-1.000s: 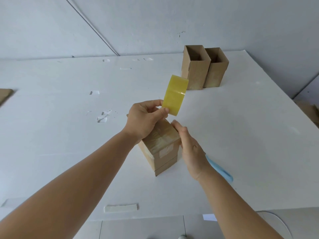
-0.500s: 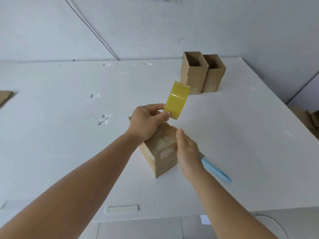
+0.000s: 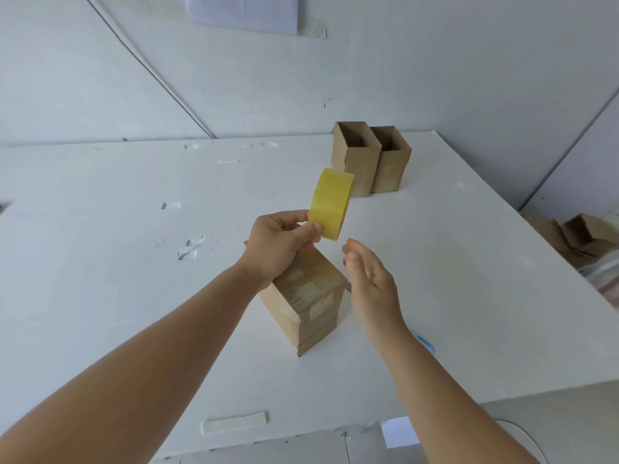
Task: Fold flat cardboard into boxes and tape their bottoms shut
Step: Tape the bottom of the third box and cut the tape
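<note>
A small cardboard box (image 3: 303, 306) stands bottom-up on the white table (image 3: 100, 279), its upward face covered with clear tape. My left hand (image 3: 278, 242) hovers over the box's far edge and pinches a yellow roll of tape (image 3: 331, 204) between thumb and fingers. My right hand (image 3: 368, 286) floats just right of the box with its fingers straight and apart from the cardboard. Two finished open-top boxes (image 3: 368, 159) stand side by side at the far right of the table.
A blue-handled cutter (image 3: 423, 341) lies on the table behind my right wrist, mostly hidden. A strip of tape (image 3: 234, 421) sticks near the front edge, and scraps (image 3: 191, 247) dot the left middle. Loose cardboard (image 3: 579, 239) lies beyond the right edge.
My right hand came off the box's taped corner and opened, now clear to its right. My left hand still holds the tape roll. The view tilted up, showing more wall.
</note>
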{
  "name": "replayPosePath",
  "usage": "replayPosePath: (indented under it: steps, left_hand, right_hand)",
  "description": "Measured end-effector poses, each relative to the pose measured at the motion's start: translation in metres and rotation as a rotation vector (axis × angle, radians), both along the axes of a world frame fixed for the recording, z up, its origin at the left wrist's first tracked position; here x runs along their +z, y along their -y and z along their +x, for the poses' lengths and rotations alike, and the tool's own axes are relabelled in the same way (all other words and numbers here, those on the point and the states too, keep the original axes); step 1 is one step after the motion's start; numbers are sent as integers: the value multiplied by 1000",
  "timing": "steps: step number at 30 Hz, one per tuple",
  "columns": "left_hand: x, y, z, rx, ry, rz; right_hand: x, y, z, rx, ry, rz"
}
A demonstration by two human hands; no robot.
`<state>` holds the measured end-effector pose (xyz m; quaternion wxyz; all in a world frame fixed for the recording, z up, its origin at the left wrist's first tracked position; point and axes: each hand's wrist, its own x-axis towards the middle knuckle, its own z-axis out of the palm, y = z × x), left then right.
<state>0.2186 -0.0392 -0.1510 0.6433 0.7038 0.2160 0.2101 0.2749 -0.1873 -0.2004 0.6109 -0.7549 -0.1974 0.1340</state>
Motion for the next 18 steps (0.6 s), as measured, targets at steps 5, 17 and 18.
replayPosePath:
  steps: [5, 17, 18]
  left_hand:
    - [17, 5, -6, -218, 40, -24]
    - [42, 30, 12, -270, -259, 676]
    - [40, 33, 14, -259, -267, 713]
  right_hand:
    - [47, 0, 3, -21, 332, -26]
    - [62, 23, -2, -188, 445, -167]
    - [61, 26, -1, -187, 451, -180]
